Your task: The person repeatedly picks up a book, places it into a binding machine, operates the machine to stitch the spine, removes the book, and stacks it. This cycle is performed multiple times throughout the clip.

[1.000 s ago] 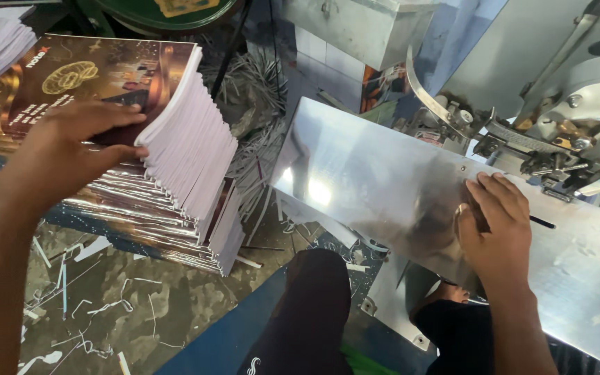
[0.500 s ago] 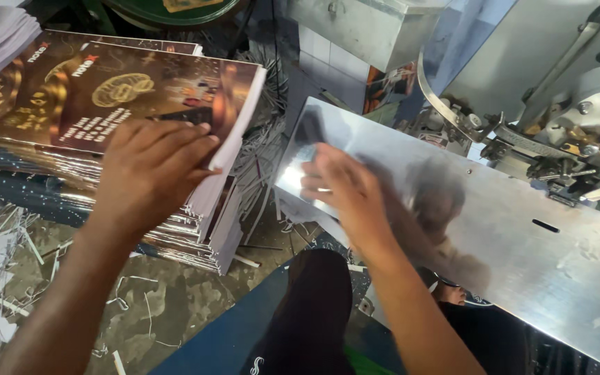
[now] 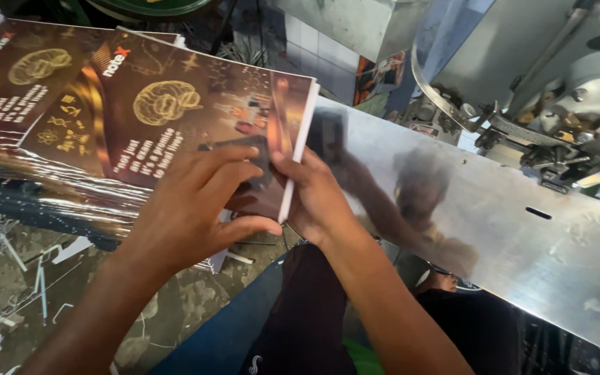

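Glossy brown booklet (image 3: 196,125) atop stack (image 3: 43,180), left hand (image 3: 192,208) spread flat on its cover, right hand (image 3: 317,198) pinching its white edge, steel plate (image 3: 494,229) beside

Both forearms reach up from the near edge, converging toward the middle. The left hand (image 3: 192,208) lies palm-down, fingers spread and stretched to the far right, thumb pushed out to the right beneath them. The right hand (image 3: 317,198) sits just beside it, knuckles up, fingers curled in a pinching grip, thumb on top. The two hands nearly touch, wrists angled inward.
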